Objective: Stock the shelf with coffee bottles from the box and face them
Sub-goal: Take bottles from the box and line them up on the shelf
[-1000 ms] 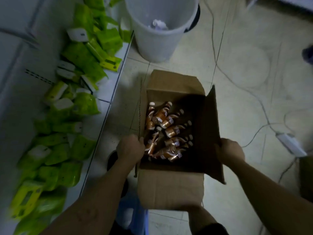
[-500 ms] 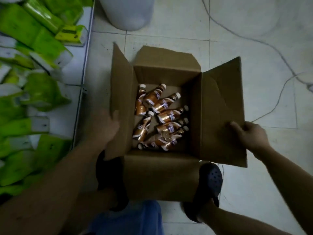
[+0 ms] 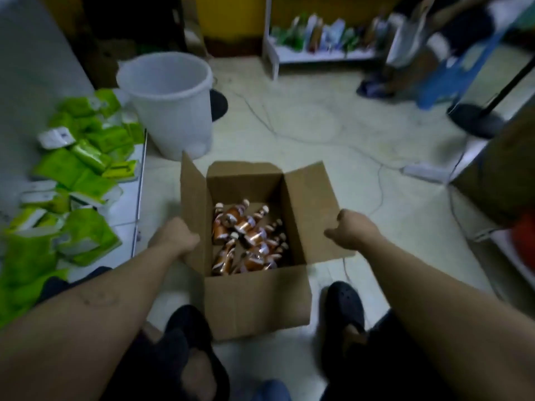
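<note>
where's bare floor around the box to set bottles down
Bare tile lies beyond the box, between the white bucket and the power strip, though cables cross it. The left shelf is crowded with green packs.
</note>
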Tool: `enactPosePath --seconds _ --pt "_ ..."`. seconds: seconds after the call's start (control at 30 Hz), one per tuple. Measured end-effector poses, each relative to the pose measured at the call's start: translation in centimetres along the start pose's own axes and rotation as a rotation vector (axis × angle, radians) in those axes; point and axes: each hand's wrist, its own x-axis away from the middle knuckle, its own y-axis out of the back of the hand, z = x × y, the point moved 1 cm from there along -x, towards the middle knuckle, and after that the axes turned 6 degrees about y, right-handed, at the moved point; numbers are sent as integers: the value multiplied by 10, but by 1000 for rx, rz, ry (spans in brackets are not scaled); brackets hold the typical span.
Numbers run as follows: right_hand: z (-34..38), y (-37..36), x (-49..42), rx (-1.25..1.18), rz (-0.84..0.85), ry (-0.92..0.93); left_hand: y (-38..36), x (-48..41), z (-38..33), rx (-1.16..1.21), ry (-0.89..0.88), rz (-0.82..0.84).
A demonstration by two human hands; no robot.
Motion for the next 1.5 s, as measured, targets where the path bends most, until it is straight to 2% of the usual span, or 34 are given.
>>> enactPosePath --seconds 0.13,0.23,0.37,0.47,0.73,0.87,1.0,1.17,1.33,1.5 --pt "37 13 39 -92 -138 124 27 35 8 98 -151 -130" --pt "69 16 63 -126 -102 222 46 62 14 70 -190 -175" --pt "95 20 70 -146 -164 301 64 79 6 35 -257 -244" --pt "104 11 71 -133 -113 348 60 89 -10 17 -301 -236" --pt "121 -39 30 -116 66 389 13 50 -35 -46 -277 -85" --pt "127 -83 -2 -56 282 367 -28 5 -33 3 -210 100" --pt "131 -126 -43 -38 341 358 -73 -43 -26 69 -118 241" --pt "142 -185 -98 139 411 439 -150 -102 -15 86 -41 368" --pt "145 -240 -141 375 493 618 -212 -151 -12 56 154 454" --pt "148 -276 -157 614 464 740 -251 -177 -7 8 212 445"
